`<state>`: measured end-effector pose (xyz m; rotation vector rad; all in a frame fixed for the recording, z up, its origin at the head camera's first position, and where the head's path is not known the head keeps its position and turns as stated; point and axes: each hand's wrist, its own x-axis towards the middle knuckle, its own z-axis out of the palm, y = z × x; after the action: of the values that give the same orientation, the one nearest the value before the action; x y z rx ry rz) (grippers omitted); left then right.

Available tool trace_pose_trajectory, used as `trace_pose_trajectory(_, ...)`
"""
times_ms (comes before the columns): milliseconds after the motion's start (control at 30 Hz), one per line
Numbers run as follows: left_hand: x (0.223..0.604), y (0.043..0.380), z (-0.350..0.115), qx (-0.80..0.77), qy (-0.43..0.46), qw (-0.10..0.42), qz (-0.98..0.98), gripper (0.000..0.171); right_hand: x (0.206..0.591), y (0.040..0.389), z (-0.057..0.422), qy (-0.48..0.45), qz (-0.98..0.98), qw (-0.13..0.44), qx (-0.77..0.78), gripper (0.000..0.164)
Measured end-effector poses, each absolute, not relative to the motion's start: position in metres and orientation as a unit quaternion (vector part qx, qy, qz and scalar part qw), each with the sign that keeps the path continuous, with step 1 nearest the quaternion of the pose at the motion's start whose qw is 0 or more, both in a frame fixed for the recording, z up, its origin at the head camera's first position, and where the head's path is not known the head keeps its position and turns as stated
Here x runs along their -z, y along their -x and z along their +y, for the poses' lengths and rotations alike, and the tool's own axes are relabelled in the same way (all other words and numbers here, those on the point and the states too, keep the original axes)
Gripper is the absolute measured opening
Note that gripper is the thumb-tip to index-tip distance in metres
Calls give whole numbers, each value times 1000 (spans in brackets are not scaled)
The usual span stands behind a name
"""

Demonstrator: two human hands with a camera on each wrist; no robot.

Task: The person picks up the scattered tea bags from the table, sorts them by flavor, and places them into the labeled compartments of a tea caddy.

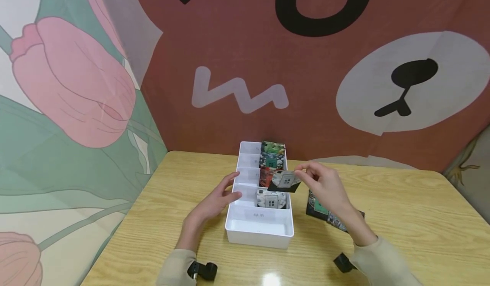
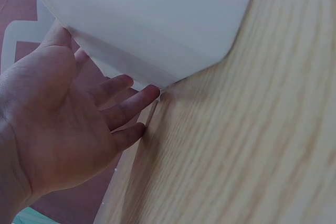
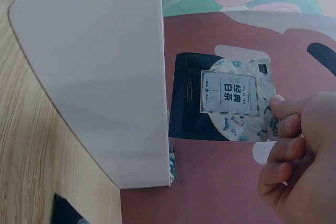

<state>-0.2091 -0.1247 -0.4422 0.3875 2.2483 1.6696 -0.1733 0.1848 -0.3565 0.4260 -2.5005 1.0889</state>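
Observation:
My right hand [image 1: 325,189] pinches a white tea sachet [image 3: 231,98] by one edge between thumb and forefinger. That sachet, dark at one end and pale with blue flowers at the other, is held above the long white divided box [image 1: 258,237]. My left hand [image 1: 213,202] rests against the box's left side, fingers loosely spread, as the left wrist view also shows. Inside the box stand a pale sachet [image 1: 271,199], a red sachet [image 1: 265,177], a teal sachet [image 1: 272,161] and a green sachet [image 1: 274,148], each in its own compartment. The front compartment holds nothing.
More sachets [image 1: 317,209] lie on the wooden table [image 1: 413,226] right of the box, partly hidden under my right forearm. A patterned cloth backdrop [image 1: 229,124] hangs behind the table. Black wrist cameras [image 1: 206,271] sit at both cuffs.

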Motion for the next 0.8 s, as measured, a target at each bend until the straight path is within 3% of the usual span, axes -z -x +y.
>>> trace_pose_trajectory(400, 443, 209, -126, -584, -143, 159, 783, 62, 357, 178, 163, -168, -880, 176, -408, 10)
trace_pose_trajectory(800, 442, 208, -126, -577, -139, 153, 790, 63, 386, 186, 155, -160, -887, 114, -419, 8)
